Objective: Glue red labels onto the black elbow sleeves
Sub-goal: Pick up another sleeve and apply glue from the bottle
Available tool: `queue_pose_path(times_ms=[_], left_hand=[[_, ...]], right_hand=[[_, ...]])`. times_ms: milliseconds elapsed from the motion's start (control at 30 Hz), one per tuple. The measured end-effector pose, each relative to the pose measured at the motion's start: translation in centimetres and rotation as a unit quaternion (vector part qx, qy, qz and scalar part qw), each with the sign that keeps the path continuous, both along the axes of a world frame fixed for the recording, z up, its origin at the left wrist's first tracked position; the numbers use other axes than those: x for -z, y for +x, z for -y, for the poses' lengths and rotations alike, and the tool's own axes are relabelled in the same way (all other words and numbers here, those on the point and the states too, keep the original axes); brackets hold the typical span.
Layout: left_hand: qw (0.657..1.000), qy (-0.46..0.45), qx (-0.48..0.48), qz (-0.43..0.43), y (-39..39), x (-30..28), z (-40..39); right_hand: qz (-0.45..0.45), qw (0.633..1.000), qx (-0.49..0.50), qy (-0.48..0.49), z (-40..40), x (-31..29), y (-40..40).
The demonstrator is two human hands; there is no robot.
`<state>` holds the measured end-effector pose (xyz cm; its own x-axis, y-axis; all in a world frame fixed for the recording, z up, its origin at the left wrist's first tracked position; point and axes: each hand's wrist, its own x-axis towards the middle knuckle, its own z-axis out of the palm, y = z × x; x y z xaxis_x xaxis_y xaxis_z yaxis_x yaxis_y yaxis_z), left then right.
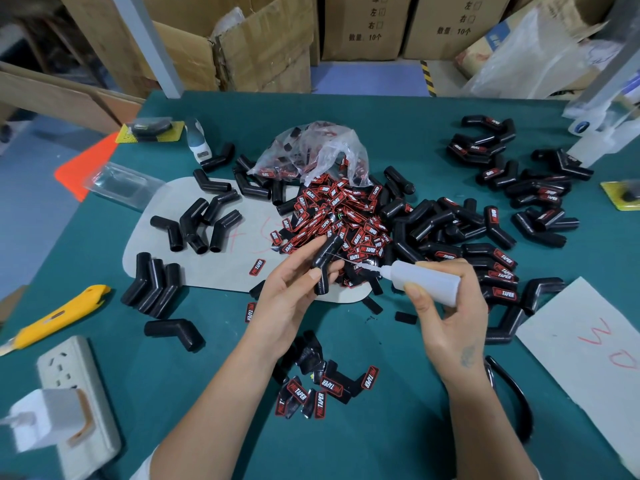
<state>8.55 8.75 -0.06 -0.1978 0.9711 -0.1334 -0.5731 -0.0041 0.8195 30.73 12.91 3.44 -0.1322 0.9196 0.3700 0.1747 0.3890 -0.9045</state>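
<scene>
Teal worktop (381, 109), near edge: small scatter of loose red-and-black printed labels (325, 386) between the forearms, likely staged for quick pickup. Left hand (291, 292) pinches one black rubber elbow sleeve (323, 261) between thumb and fingers, lifted clear of the worktop and tilted toward the nozzle, so the gluing face is presented. Right hand (446, 306) wraps a translucent white squeeze glue bottle (422, 280), thumb on the body ready to squeeze; nozzle tip just beside the sleeve, thin glue thread between them. Judgement: glue application step, label not yet on this sleeve. Beyond: grey board (214, 268) with bare sleeves at left, main label pile (332, 216) spilling from a clear plastic bag (311, 150), labelled sleeves (498, 271) stacked right.
</scene>
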Motion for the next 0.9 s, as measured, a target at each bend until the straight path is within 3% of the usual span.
queue_pose_path(times_ms=[900], left_hand=[[1.0,-0.004,-0.003,0.018,-0.15,-0.28,0.13]], right_hand=[[0.018,1.0,-0.011,0.009,0.02,0.06,-0.01]])
